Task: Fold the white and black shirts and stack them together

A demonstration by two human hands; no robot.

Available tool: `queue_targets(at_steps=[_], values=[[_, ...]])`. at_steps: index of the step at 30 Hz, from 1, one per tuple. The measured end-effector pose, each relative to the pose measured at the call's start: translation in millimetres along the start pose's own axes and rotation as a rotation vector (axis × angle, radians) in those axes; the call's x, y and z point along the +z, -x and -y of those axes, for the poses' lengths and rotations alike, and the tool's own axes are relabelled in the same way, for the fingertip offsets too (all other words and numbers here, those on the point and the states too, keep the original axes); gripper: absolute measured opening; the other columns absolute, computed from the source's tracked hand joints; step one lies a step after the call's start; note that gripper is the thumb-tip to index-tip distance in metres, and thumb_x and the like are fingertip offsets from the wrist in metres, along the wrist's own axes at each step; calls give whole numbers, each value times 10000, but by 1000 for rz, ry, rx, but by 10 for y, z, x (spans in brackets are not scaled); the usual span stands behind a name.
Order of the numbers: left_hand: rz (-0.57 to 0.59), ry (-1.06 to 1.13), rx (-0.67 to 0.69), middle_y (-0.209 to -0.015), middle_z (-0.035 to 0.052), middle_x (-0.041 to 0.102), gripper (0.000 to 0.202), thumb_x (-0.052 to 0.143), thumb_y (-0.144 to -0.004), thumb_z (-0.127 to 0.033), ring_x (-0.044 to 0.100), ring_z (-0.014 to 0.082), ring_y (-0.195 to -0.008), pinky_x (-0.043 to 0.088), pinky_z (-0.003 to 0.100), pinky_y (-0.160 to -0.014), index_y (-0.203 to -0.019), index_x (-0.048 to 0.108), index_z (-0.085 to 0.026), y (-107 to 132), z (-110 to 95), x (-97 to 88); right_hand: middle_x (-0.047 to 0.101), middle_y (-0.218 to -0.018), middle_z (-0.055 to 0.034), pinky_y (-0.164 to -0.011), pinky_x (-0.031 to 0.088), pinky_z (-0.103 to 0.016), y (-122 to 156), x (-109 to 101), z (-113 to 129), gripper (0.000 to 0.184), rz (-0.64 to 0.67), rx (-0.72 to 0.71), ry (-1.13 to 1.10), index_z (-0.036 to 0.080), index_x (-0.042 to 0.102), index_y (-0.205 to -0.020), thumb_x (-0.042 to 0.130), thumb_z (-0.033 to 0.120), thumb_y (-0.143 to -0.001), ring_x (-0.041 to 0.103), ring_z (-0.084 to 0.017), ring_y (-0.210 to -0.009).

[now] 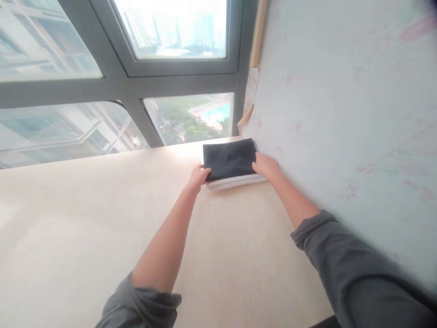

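A folded black cloth (229, 159) lies flat on top of a white layered thing (235, 183), whose kind I cannot make out, in the corner by the window and wall. My left hand (198, 176) grips the cloth's near left corner, thumb on top and fingers partly hidden at the side. At the right edge, my right hand (265, 166) is closed on the cloth in the same way, close to the wall. Both arms reach forward, with dark grey sleeves rolled up.
Beneath everything is a pale wood-toned surface (102, 218). A floral-patterned wall (327, 118) rises along the right, its covering peeling (246, 117) near the window. Grey window frames (180, 84) stand at the back, with buildings, trees and a pool outside.
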State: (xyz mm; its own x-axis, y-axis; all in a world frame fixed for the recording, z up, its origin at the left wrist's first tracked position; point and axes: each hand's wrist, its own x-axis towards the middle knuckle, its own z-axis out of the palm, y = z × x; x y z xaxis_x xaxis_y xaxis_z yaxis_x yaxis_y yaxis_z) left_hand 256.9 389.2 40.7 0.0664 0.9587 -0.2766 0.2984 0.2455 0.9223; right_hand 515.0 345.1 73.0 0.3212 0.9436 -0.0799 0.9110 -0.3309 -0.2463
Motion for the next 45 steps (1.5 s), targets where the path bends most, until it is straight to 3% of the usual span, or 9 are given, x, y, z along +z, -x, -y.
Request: queue_targets(at_steps=[3, 9, 12, 16, 21, 27, 35, 42, 45], values=[[1, -39, 18, -1095, 152, 675, 483, 639, -811, -268, 684, 207, -870, 574, 308, -655, -1259, 515, -139, 31, 70, -13, 622, -1184, -222, -821, 481, -387, 87, 167, -52, 425, -92, 35, 29, 128, 549, -1315, 505, 194, -898, 645, -294, -981], [20, -227, 130, -1049, 124, 701, 520, 554, -863, -302, 697, 203, -860, 569, 300, -683, -1358, 452, -176, 118, -31, -70, 571, -1199, -201, -777, 473, -369, 191, 75, -116, 377, -344, -2, 123, 129, 623, -1206, 424, 73, -891, 635, -283, -961], [-29, -412, 196, -989, 133, 702, 554, 581, -852, -320, 687, 264, -921, 557, 400, -811, -1364, 464, -142, 254, 41, -77, 624, -1112, -189, -780, 477, -404, 322, 93, -115, 320, -350, -42, 189, 121, 678, -1081, 440, 76, -871, 615, -326, -1004], [-132, -651, 375, -1309, 224, 567, 576, 519, -897, -315, 506, 359, -1274, 387, 547, -1069, -1431, 419, -122, 458, 53, -17, 643, -1222, -168, -950, 449, -462, 376, 216, -29, 362, -423, -256, 101, 138, 660, -1199, 413, 178, -937, 565, -321, -1148], [26, -854, 634, -1549, 57, 403, 434, 466, -943, -358, 296, 299, -1452, 249, 506, -1186, -1367, 539, -300, 403, -182, 292, 432, -1538, -103, -1140, 334, -454, 79, 370, 220, 467, -217, -520, 8, 191, 534, -1411, 419, 312, -975, 378, -280, -1410], [138, -986, 634, -1590, 87, 357, 499, 414, -949, -432, 254, 409, -1468, 164, 688, -1146, -1424, 485, -293, 29, -198, 587, 309, -1612, -76, -1169, 249, -545, -340, 425, 354, 509, 48, -460, 70, 253, 425, -1491, 380, 339, -991, 268, -302, -1472], [161, -1012, 604, -1648, 122, 214, 660, 465, -890, -632, 119, 397, -1514, 31, 664, -1177, -1432, 478, -258, -391, -163, 377, 309, -1586, -166, -1167, 196, -580, -832, 433, 223, 520, -18, -306, 41, 166, 449, -1456, 406, 373, -981, 239, -337, -1456], [98, -904, 522, -1657, 174, 137, 692, 443, -923, -590, 110, 374, -1524, 186, 638, -1170, -1487, 401, -192, -633, 9, 292, 400, -1541, -167, -1181, 254, -340, -985, 529, 17, 534, -49, -274, -137, 74, 453, -1446, 429, 355, -994, 357, -230, -1417], [90, -839, 539, -1629, 191, 225, 642, 526, -909, -515, 188, 353, -1508, 239, 552, -1187, -1437, 462, -156, -584, 14, 241, 449, -1505, -172, -1171, 276, -318, -968, 438, 45, 544, -45, -284, -146, 53, 465, -1435, 480, 337, -971, 405, -228, -1388]])
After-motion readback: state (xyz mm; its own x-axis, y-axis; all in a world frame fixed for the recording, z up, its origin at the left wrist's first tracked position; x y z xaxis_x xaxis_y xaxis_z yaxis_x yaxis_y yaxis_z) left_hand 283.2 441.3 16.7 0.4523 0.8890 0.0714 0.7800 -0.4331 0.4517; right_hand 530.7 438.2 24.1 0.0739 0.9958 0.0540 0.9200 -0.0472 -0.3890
